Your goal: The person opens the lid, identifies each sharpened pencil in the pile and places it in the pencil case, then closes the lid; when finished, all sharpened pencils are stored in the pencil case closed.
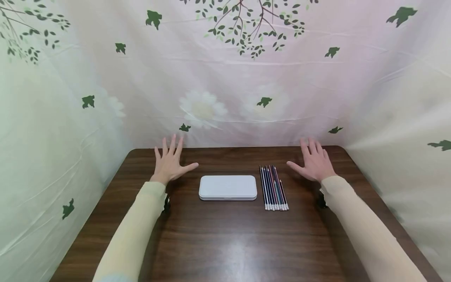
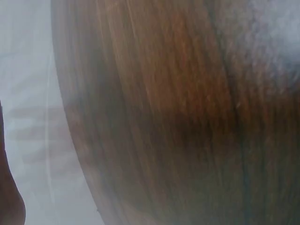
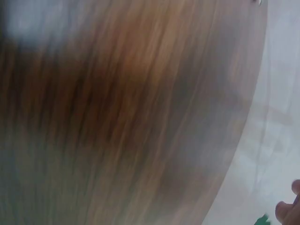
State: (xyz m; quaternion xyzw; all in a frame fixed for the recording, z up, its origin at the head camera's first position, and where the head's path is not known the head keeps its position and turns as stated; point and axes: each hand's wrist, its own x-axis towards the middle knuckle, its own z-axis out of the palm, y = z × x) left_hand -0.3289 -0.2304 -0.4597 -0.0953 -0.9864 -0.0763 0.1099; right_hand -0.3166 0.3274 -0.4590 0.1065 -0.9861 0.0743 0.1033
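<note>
In the head view, a closed white pencil case (image 1: 228,186) lies at the middle of the table. Right beside it is a row of slim pencils (image 1: 273,190), mostly dark, their white eraser ends toward me. My left hand (image 1: 170,163) is spread out left of the case, fingers straight and holding nothing. To the right of the pencils, my right hand (image 1: 314,161) is likewise spread, its thumb pointing toward them. The left wrist view catches only a sliver of finger (image 2: 9,197) at its edge. Some fingertips (image 3: 287,211) show at the lower right of the right wrist view.
The dark wooden table (image 1: 232,235) has rounded far corners. A pale cloth (image 1: 229,78) printed with leaves, birds and flowers hangs behind it and along both sides. Black wrist straps (image 1: 167,203) show under the sleeves.
</note>
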